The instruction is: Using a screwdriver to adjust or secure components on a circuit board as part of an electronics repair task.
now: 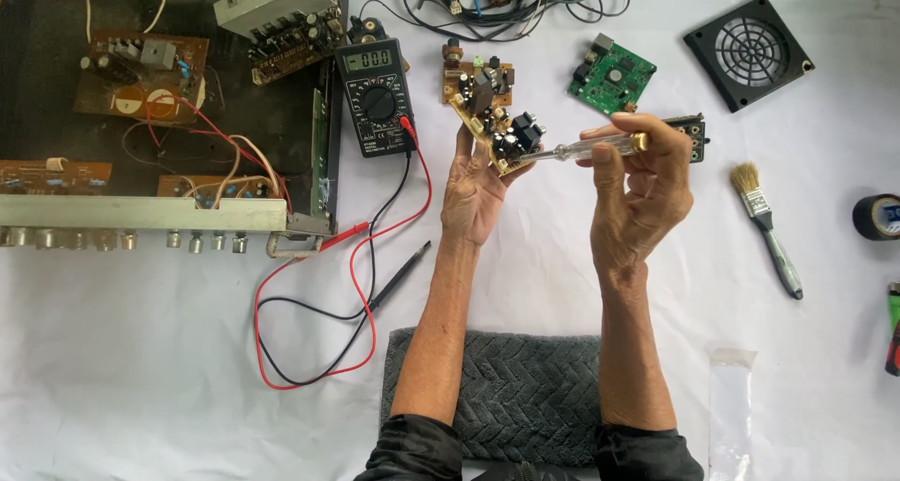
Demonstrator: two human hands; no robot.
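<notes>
My left hand (472, 195) holds a small tan circuit board (497, 125) tilted up, with black capacitors and connectors on it. My right hand (639, 195) grips a screwdriver (591, 147) with a clear handle and brass cap. Its tip points left and touches the board near the black connectors. Both hands are raised above the white cloth in the middle of the view.
An opened amplifier chassis (141, 214) lies at left. A multimeter (376, 97) with red and black probe leads (361, 232) sits beside it. A green board (611, 73), black fan grille (748, 52), brush (767, 228), tape roll (877, 217), tangled wires (516, 3) and grey towel (516, 397) surround the hands.
</notes>
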